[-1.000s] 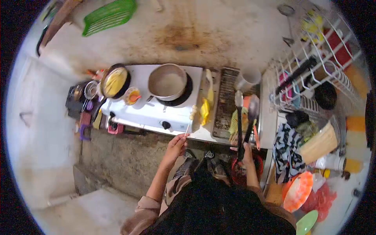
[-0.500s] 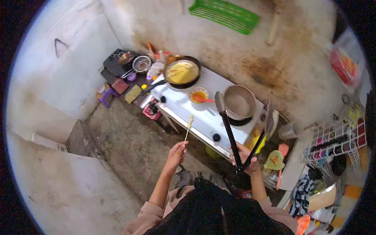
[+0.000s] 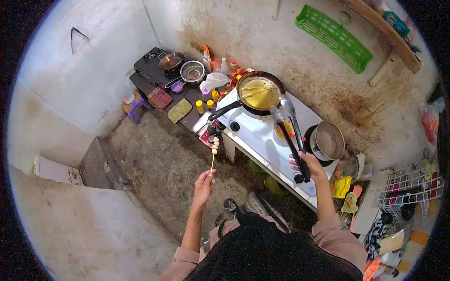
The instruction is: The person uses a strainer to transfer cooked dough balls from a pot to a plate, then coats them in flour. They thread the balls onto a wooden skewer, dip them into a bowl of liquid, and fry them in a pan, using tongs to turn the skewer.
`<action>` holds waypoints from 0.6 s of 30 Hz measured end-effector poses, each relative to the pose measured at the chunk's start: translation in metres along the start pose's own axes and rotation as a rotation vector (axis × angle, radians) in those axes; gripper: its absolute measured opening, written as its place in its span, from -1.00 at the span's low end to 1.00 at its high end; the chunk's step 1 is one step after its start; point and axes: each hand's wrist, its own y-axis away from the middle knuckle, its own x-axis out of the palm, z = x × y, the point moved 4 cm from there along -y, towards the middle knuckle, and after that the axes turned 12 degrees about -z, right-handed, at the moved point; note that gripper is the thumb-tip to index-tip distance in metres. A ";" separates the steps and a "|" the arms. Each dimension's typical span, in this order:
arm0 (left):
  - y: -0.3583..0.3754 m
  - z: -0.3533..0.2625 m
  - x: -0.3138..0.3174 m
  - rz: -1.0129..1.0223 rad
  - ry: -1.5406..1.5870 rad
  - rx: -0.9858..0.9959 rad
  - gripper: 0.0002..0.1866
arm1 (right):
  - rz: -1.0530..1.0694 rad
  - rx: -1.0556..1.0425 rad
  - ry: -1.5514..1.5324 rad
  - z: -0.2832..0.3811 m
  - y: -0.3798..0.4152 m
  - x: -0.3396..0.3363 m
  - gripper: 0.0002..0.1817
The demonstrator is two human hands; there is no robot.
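My left hand [image 3: 204, 185] pinches the bottom of a thin stick, a skewer [image 3: 214, 149] threaded with several small pale balls. It is held out over the floor in front of the stove. My right hand [image 3: 309, 166] grips black-handled tongs [image 3: 291, 145], their arms fairly close together. Their tips are just off the right rim of a frying pan [image 3: 261, 96] of yellow oil, where a pale, long piece lies. Under the tongs, partly hidden, is a bowl [image 3: 280, 132] with orange-red contents. A pot [image 3: 329, 140] sits on the right burner, near my right hand.
The white stove [image 3: 255, 136] stands against a stained wall. On its left are yellow-capped bottles [image 3: 200, 107], a strainer [image 3: 192, 71] and a sponge-like green pad [image 3: 180, 110]. A wire rack [image 3: 412, 187] is at the right. A green basket [image 3: 333, 37] hangs on the wall.
The tongs' arms, spread wide before, are now much closer together. My right hand has brought them from beside the pot to the frying pan's edge. The view has shifted; the skewer stays in my left hand.
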 end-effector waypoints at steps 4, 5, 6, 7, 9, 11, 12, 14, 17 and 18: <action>-0.023 -0.011 0.010 0.019 0.020 -0.097 -0.73 | -0.268 -0.499 0.848 0.054 -0.045 0.006 -0.60; -0.030 -0.015 0.014 0.035 0.010 -0.091 -0.73 | -0.372 -0.701 1.109 0.074 -0.050 0.014 -0.58; -0.037 -0.018 0.017 0.049 0.000 -0.086 -0.73 | -0.429 -0.797 1.210 0.084 -0.065 0.020 -0.56; -0.045 -0.022 0.021 0.062 -0.009 -0.079 -0.73 | -0.484 -0.898 1.309 0.093 -0.083 0.026 -0.54; -0.062 -0.031 0.024 0.055 -0.011 -0.098 -0.73 | -0.517 -0.977 1.459 0.114 -0.119 0.041 -0.52; -0.078 -0.040 0.026 0.036 -0.014 -0.115 -0.73 | -0.473 -0.917 1.563 0.129 -0.153 0.057 -0.52; -0.088 -0.046 0.028 0.021 -0.013 -0.118 -0.73 | -0.478 -0.917 1.599 0.134 -0.170 0.061 -0.52; -0.110 -0.056 0.029 0.013 -0.017 -0.099 -0.73 | -0.486 -0.917 1.671 0.140 -0.203 0.067 -0.51; -0.141 -0.063 0.035 0.015 -0.019 -0.066 -0.74 | -0.475 -1.037 1.763 0.147 -0.220 0.077 -0.55; -0.149 -0.066 0.038 0.001 -0.021 -0.065 -0.74 | -0.441 -0.987 1.767 0.148 -0.225 0.078 -0.56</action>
